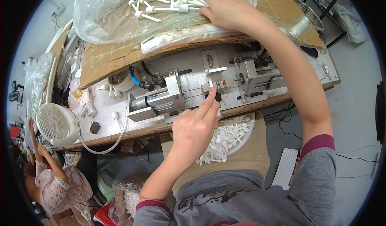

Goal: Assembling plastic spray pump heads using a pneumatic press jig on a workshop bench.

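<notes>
My left hand (195, 129) is over the near side of a metal clamping fixture (219, 85), index finger stretched out. Its tip touches or nearly touches a small white plastic piece (211, 81) in the fixture. The undersides of the other fingers are hidden. Farther back, my right hand (229, 8) reaches into a pile of white plastic stems with round caps (183, 8), spread on a clear plastic bag (116, 20). Its thumb and fingers close around part of the pile; what they grip is partly covered.
Metal cylinder units flank the fixture, left (157, 101) and right (253, 77). Below the bench edge, a round tray (246, 139) of small white parts sits at my lap. A white fan (56, 125) stands at left, near another person (60, 181). Cardboard (116, 61) overhangs the machine.
</notes>
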`<state>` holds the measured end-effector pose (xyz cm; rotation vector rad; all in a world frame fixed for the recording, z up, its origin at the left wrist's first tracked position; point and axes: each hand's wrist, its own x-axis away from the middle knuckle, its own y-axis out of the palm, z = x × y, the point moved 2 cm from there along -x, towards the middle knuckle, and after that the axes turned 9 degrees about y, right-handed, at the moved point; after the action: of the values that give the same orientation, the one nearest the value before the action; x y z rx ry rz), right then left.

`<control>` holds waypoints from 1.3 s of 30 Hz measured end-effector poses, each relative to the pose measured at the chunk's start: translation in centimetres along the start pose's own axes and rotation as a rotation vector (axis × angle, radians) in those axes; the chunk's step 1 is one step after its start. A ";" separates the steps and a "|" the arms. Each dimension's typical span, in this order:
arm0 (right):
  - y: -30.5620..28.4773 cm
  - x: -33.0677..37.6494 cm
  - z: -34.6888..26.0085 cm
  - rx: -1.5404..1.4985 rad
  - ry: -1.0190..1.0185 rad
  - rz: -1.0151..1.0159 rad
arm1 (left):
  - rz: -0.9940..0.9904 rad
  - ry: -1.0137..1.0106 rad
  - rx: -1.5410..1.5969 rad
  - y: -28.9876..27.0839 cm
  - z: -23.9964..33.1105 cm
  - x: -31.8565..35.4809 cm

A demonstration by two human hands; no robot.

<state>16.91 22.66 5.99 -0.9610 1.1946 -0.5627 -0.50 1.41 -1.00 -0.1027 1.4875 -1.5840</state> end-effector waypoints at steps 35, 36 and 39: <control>-6.9 20.5 -5.7 -1.578 0.780 -0.240 | 0.034 0.009 -0.061 0.2 0.2 -0.2; -6.9 20.6 -5.7 -1.589 0.765 -0.241 | -0.001 0.008 -0.113 0.2 0.4 -0.5; -6.7 20.4 -6.3 -1.456 0.674 -0.065 | -0.059 -0.013 -0.123 -0.2 0.4 -1.4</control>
<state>17.96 0.90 0.86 -2.1119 2.2494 0.0734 0.47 2.00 -0.04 -0.2290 1.5835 -1.5351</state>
